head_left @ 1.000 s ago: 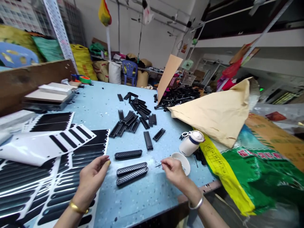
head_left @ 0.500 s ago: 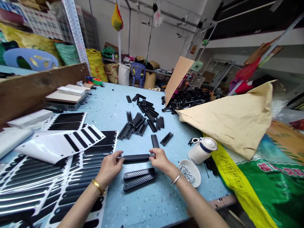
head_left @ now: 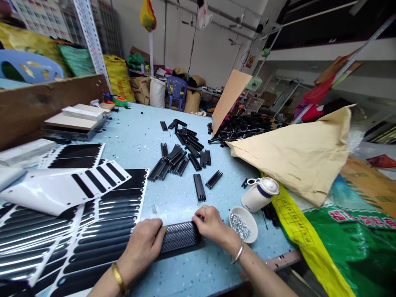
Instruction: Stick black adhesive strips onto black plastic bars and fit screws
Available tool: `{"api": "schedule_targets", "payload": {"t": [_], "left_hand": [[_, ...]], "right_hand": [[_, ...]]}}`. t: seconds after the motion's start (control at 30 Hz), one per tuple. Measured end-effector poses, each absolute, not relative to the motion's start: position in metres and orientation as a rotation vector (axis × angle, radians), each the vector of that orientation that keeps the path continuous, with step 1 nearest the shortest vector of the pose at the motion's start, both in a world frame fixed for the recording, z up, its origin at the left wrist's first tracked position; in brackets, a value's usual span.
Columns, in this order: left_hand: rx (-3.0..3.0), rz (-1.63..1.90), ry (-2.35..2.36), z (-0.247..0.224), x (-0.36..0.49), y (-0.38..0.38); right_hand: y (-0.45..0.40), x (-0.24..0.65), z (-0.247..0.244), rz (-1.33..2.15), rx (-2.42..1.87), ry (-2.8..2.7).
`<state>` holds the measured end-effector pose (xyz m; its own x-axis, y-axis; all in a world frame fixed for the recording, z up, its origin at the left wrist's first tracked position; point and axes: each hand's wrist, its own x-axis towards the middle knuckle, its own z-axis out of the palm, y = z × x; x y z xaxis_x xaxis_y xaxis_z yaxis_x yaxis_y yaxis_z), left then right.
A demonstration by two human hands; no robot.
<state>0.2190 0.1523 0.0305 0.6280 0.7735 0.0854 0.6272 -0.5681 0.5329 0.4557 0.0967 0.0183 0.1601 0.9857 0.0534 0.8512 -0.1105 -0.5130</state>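
Black plastic strips with a diamond-mesh face (head_left: 181, 237) lie side by side in a row near the front of the table. My left hand (head_left: 146, 241) is closed on their left ends, thumb against the near side. At the right ends, my right hand (head_left: 210, 225) pinches them between thumb and fingers. How many strips are in the row is hard to tell. Just beyond my hands sits a single black slotted piece (head_left: 199, 187), with another black piece (head_left: 214, 179) to its right. A white bowl of small silvery metal parts (head_left: 243, 225) stands right of my right hand.
Several black pieces (head_left: 173, 161) lie loosely heaped mid-table. Sheets of black strip stickers (head_left: 102, 243) cover the left side. A white lidded mug (head_left: 258, 196) stands behind the bowl. Brown paper (head_left: 291, 152) and a larger black pile (head_left: 247, 126) are at the right.
Both hands came nearer to me with the held strip. The two strips that lay apart in front are now gathered with it into one row. The slotted piece beyond shows fully.
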Motion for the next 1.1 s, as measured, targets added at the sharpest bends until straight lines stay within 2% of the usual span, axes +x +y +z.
{"api": "schedule_targets", "payload": {"t": [0.13,0.23,0.47,0.7,0.9,1.1], "left_hand": [[2.334,0.464,1.110,0.034,0.222,0.164],[2.306,0.494,1.146,0.041,0.227,0.174],[2.270,0.591,1.195,0.051,0.232,0.193],[2.276,0.661,1.136,0.030,0.236,0.204],[2.401,0.477,0.829,0.029,0.239,0.189],[2.516,0.407,0.832,0.027,0.241,0.184]], "right_hand": [[0.134,0.494,0.022,0.287,-2.195,-1.551],[0.163,0.509,0.019,0.307,-2.259,-1.496],[0.174,0.499,0.014,0.584,-2.148,-1.621],[0.149,0.464,0.022,0.818,-1.895,-1.921],[0.134,0.445,0.028,0.532,-1.978,-2.062],[0.164,0.525,0.040,0.149,-2.382,-1.837]]}}
